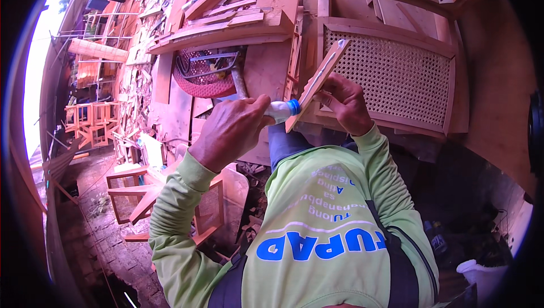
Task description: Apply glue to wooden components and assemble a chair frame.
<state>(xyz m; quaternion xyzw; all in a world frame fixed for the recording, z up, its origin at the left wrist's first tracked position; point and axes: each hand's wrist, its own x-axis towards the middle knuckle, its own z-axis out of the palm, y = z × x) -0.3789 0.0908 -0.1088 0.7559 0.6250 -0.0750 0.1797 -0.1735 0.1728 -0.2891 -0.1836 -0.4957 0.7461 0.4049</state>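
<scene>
My left hand (232,129) is wrapped round a small white glue bottle (277,112) with a blue cap. The cap end points right and meets the lower part of a narrow wooden strip (321,78). My right hand (347,103) grips that strip by its edge, between thumb and fingers, and holds it tilted with its top leaning right. A white bead of glue runs along the strip's upper face toward its far end. Just behind my right hand is a wooden frame with a woven cane panel (396,76).
Wooden boards (226,30) are piled ahead, with a hacksaw (214,61) on a red perforated round surface (204,86) beside them. Cane-panelled wooden frames (129,197) stand at lower left. Wood scraps (139,61) cover the far left. A white container (481,277) stands at lower right.
</scene>
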